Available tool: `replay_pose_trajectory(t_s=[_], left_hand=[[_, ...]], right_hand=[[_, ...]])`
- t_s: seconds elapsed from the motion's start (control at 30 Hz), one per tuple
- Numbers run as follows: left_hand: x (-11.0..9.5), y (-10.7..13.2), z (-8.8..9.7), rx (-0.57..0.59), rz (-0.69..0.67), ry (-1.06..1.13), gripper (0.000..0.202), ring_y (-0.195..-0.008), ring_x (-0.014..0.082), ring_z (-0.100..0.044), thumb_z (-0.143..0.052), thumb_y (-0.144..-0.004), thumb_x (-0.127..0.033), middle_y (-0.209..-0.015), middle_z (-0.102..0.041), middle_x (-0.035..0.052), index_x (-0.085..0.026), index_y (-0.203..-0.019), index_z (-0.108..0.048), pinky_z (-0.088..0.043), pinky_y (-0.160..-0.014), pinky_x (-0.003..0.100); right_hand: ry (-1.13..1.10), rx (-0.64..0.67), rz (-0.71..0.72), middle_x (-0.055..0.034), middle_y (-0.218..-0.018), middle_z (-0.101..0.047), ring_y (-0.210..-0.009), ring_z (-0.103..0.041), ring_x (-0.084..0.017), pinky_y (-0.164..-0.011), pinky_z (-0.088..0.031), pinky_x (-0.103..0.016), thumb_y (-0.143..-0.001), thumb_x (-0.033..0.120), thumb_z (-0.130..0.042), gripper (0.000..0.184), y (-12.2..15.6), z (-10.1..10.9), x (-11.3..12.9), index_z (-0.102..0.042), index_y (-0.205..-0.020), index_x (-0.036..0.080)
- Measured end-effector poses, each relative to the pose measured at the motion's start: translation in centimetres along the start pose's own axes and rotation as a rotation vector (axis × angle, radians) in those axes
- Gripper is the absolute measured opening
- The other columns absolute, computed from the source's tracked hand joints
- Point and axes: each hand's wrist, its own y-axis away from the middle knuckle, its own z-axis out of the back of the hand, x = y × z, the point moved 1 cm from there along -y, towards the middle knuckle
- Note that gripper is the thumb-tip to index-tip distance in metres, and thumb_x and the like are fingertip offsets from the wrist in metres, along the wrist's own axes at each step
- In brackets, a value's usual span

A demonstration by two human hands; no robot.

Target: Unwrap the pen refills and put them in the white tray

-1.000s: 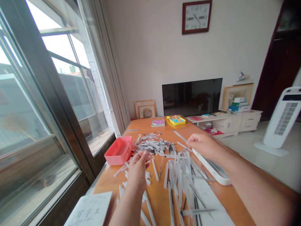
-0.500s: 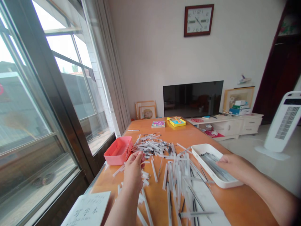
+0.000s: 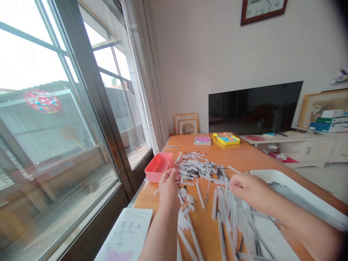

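Observation:
My left hand [image 3: 170, 186] is closed in a pinch beside the pink plastic basket [image 3: 154, 177]; whatever its fingers hold is too small to make out. My right hand [image 3: 246, 187], its fingers curled together, is over the near pile of translucent pen tubes [image 3: 223, 208], and I cannot see anything in its grip. Farther back lies a heap of short clear and black pen parts [image 3: 194, 167]. To the right, partly behind my right forearm, is a white tray [image 3: 259, 174] holding a bundle of thin grey pen refills [image 3: 293, 195].
A notebook [image 3: 127, 232] lies at the table's near left. Toward the far end are a pen [image 3: 173, 146], a purple booklet [image 3: 202, 141] and a yellow box [image 3: 228, 140]. A window [image 3: 81, 145] borders the left side; a television [image 3: 255, 108] stands beyond the table.
My right hand has left the white tray and moved left over the pen tubes. My left hand remains pinched near the pink basket. The view has turned right and tilted down.

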Motion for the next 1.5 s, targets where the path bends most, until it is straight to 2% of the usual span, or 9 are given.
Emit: replay_pose_trajectory(t_s=[0.1,0.37,0.53,0.67,0.9,1.17,1.33,1.43,1.5], left_hand=[[-0.6,-0.1,0.2,-0.032,-0.001,0.026,0.041,-0.063,0.0106,-0.06,-0.082,-0.062,-0.044,-0.079,-0.068,0.0025,-0.017,-0.088,-0.064,-0.039,-0.059,0.023],[-1.3,-0.7,0.9,-0.111,0.002,0.082,0.031,-0.062,0.0098,-0.059,-0.076,-0.067,-0.033,-0.083,-0.069,0.0038,-0.017,-0.092,-0.065,-0.039,-0.057,0.022],[-1.6,-1.0,1.3,-0.145,0.002,0.118,0.03,-0.061,0.0094,-0.058,-0.074,-0.068,-0.031,-0.083,-0.068,0.0034,-0.017,-0.092,-0.064,-0.039,-0.056,0.021],[-1.6,-1.2,1.5,-0.175,-0.011,0.134,0.029,-0.063,0.0092,-0.058,-0.073,-0.069,-0.031,-0.082,-0.066,0.003,-0.017,-0.092,-0.064,-0.037,-0.055,0.02],[-1.6,-1.5,1.7,-0.18,-0.005,0.147,0.027,-0.063,0.0095,-0.06,-0.072,-0.069,-0.028,-0.082,-0.067,0.0031,-0.017,-0.092,-0.063,-0.037,-0.055,0.019],[-1.4,-1.6,1.6,-0.16,-0.002,0.123,0.028,-0.06,0.0088,-0.058,-0.072,-0.067,-0.025,-0.081,-0.067,0.0031,-0.016,-0.092,-0.064,-0.037,-0.054,0.02],[-1.1,-1.4,1.6,-0.152,0.008,0.062,0.034,-0.063,0.0111,-0.06,-0.075,-0.067,-0.031,-0.082,-0.067,0.0041,-0.016,-0.095,-0.065,-0.038,-0.057,0.022],[-0.9,-1.3,1.5,-0.131,-0.008,-0.003,0.034,-0.065,0.0117,-0.059,-0.074,-0.069,-0.036,-0.081,-0.067,0.0039,-0.016,-0.095,-0.065,-0.039,-0.06,0.024],[-0.7,-1.2,1.3,-0.076,-0.031,-0.085,0.031,-0.065,0.0124,-0.058,-0.071,-0.072,-0.038,-0.081,-0.067,0.0046,-0.016,-0.093,-0.065,-0.039,-0.062,0.025]], right_hand=[[0.097,0.137,0.085,0.0013,-0.064,-0.067,-0.062,-0.057,-0.016,-0.056,-0.028,-0.026,-0.078,0.026,-0.057,0.012,-0.6,-2.8,2.7,-0.065,-0.069,0.024],[0.251,0.227,0.161,-0.0007,-0.072,-0.071,-0.07,-0.061,-0.016,-0.057,-0.027,-0.025,-0.075,0.02,-0.057,0.013,-2.7,-8.7,6.0,-0.069,-0.074,0.024],[0.31,0.265,0.165,-0.0022,-0.076,-0.074,-0.069,-0.063,-0.017,-0.055,-0.027,-0.026,-0.074,0.019,-0.059,0.016,-3.7,-11.0,7.8,-0.073,-0.076,0.026],[0.371,0.295,0.156,-0.006,-0.082,-0.076,-0.077,-0.068,-0.021,-0.059,-0.035,-0.026,-0.075,0.021,-0.062,0.015,-4.2,-11.9,9.2,-0.076,-0.079,0.024],[0.464,0.35,0.129,-0.0131,-0.085,-0.076,-0.085,-0.073,-0.03,-0.068,-0.048,-0.033,-0.074,0.027,-0.064,0.015,-4.5,-12.8,10.4,-0.076,-0.077,0.019],[0.505,0.355,0.15,-0.014,-0.089,-0.076,-0.088,-0.073,-0.031,-0.071,-0.051,-0.035,-0.075,0.029,-0.066,0.018,-4.7,-12.4,9.4,-0.076,-0.084,0.018],[0.496,0.348,0.177,-0.0102,-0.083,-0.076,-0.082,-0.072,-0.028,-0.066,-0.048,-0.031,-0.072,0.024,-0.065,0.014,-4.3,-10.9,9.4,-0.075,-0.08,0.02],[0.488,0.331,0.191,-0.0094,-0.082,-0.075,-0.079,-0.071,-0.027,-0.064,-0.044,-0.03,-0.073,0.025,-0.065,0.015,-3.9,-9.3,9.3,-0.075,-0.084,0.02],[0.485,0.324,0.201,-0.0087,-0.08,-0.075,-0.079,-0.07,-0.026,-0.063,-0.04,-0.029,-0.073,0.025,-0.065,0.013,-3.5,-7.9,8.9,-0.074,-0.082,0.021]])
